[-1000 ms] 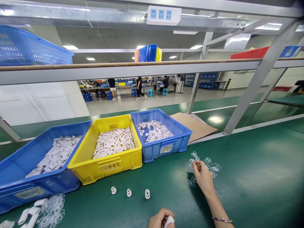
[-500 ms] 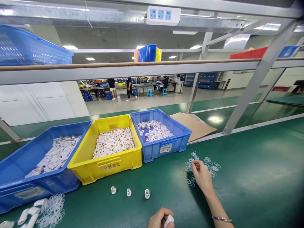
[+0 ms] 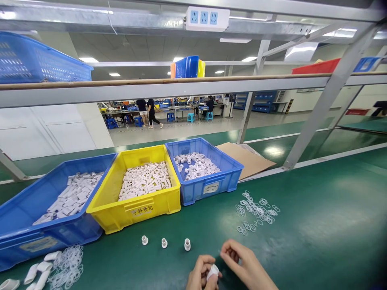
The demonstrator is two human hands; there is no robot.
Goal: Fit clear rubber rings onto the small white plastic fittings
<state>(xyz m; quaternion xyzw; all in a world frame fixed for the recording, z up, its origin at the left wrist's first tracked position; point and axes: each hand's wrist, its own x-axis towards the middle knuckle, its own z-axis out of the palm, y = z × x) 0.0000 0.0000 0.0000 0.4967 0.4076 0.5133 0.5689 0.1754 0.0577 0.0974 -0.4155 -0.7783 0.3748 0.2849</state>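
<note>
Having left the scattered rings (image 3: 256,209), our right hand (image 3: 242,264) (fingertips pinched, presumably on a ring too small to see) now meets the white fitting (image 3: 213,272) gripped in our left hand (image 3: 201,276).

Small white plastic fitting (image 3: 213,271), short and tube-shaped, held upright off the green table (image 3: 317,233), well in front of the yellow bin (image 3: 136,209), at bottom centre.

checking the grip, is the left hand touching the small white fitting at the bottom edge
Touching. The head view shows the left hand with its fingers curled round the small white fitting, no gap between them. The right hand is beside it.
</note>
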